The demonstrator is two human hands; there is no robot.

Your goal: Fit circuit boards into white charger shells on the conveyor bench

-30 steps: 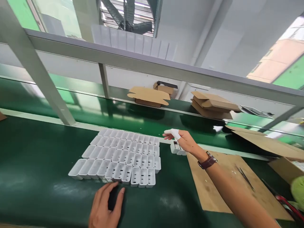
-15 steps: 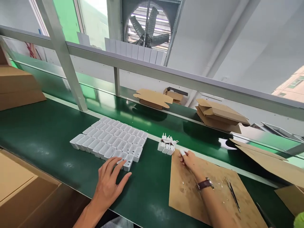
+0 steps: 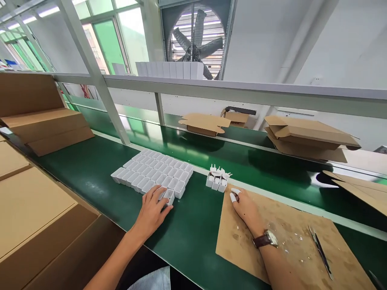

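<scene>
Rows of small white open-topped boxes (image 3: 157, 169) stand packed together on the green bench. My left hand (image 3: 154, 209) is at their near right corner, its fingers and thumb around a white box (image 3: 169, 196) at the end of the nearest row. Right of the block, a few white boxes (image 3: 216, 183) with white plugs and cables (image 3: 220, 171) in them stand by the brown cardboard sheet. My right hand (image 3: 246, 205) rests over that sheet, white covers on its thumb and finger, which are apart with nothing visible between them. Tweezers (image 3: 321, 251) lie on the sheet's right part.
Large cardboard boxes (image 3: 39, 225) stand at the left. Behind the bench, a green conveyor (image 3: 242, 157) runs under a grey metal rail (image 3: 242, 89). Folded cartons (image 3: 311, 135) lie beyond, and a cardboard flap (image 3: 359, 187) juts in at the right.
The view has swung left and levelled. My left hand has closed around the end box. My right hand's thumb and finger have parted.
</scene>
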